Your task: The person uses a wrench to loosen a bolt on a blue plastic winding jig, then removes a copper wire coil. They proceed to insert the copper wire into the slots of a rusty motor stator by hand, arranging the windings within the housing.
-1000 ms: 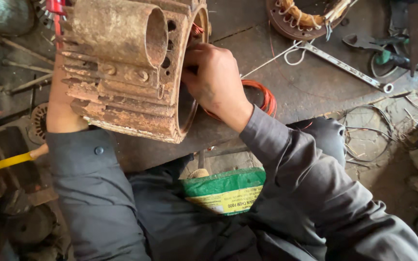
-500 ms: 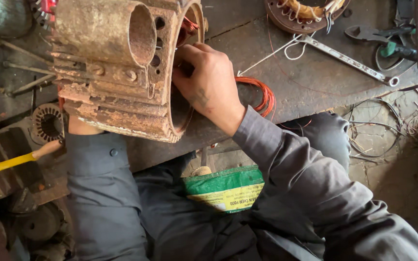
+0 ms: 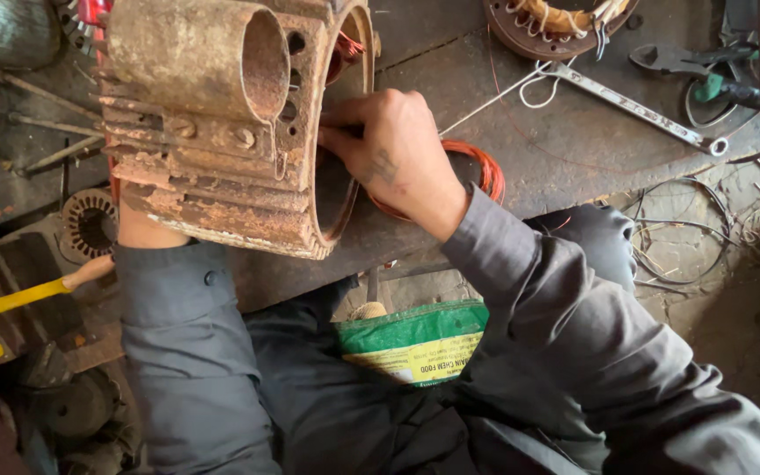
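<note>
Rusty motor housing (image 3: 222, 132) fills upper left of frame, lying on its side at the edge of a dark metal workbench (image 3: 573, 158), open bore turned toward the right hand. Placement makes sense: the tilt exposes the inside rim for finger work.

Right hand (image 3: 398, 154) at frame centre, fingers drawn together and pressed to the bore's rim, seemingly pinching something there; what, I cannot tell, fingertips are hidden by the casting. Left hand (image 3: 138, 224) mostly behind the housing at its lower left; only the wrist shows, probably bracing the casting, grip itself unseen.

Coil of orange wire (image 3: 481, 167) lies on the bench just beyond the right wrist, close to the bore. Red wire ends (image 3: 349, 44) poke from the housing's top rim.

Farther along the bench: long spanner (image 3: 635, 107) upper right, wound stator (image 3: 556, 22) at top edge. Green sack (image 3: 415, 339) on the lap, yellow-handled tool (image 3: 19, 299) at left. Workshop floor gritty, strewn with loose wire at right.
</note>
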